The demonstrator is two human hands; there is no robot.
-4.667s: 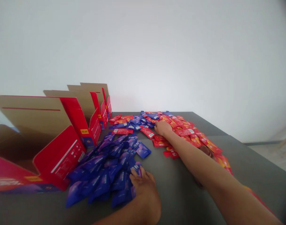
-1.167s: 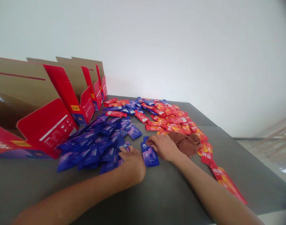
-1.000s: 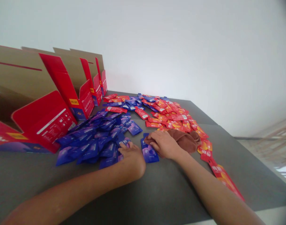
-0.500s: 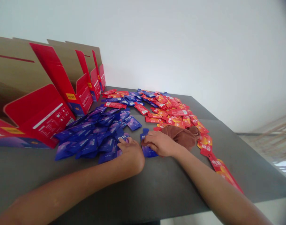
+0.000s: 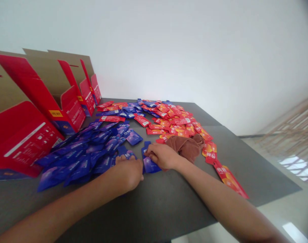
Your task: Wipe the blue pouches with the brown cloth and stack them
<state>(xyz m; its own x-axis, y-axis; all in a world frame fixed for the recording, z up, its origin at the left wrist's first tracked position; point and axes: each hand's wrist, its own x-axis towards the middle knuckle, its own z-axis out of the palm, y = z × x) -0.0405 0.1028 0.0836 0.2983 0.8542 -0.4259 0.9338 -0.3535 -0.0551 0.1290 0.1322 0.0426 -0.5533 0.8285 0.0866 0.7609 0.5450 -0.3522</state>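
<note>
a single flat blue-and-purple plastic pouch (image 5: 150,166) lies on the dark grey table (image 5: 169,199), between the person's two hands and just beside the right edge of a heap of like blue pouches (image 5: 85,155). the right hand (image 5: 164,156) reaches over it, fingers curled with their tips on its upper half; a bunched brown cloth (image 5: 186,146) lies against that hand, and whether the fingers grip cloth, pouch or both i cannot tell. the left hand (image 5: 130,170) rests at the heap's near right side, its fingers bent by a blue pouch with white lettering (image 5: 128,154); its fingertips are partly hidden, so its grip cannot be told either.

for clean handling, one would best keep the pouch flat, use light fingertip pressure so the film does not crease, and keep the cloth clear of the neighbouring heap.

the pouch lies printed face up. its narrow tab points away from the person, towards the wall, and its long axis runs near to far, leaning slightly left at the far end.
</note>
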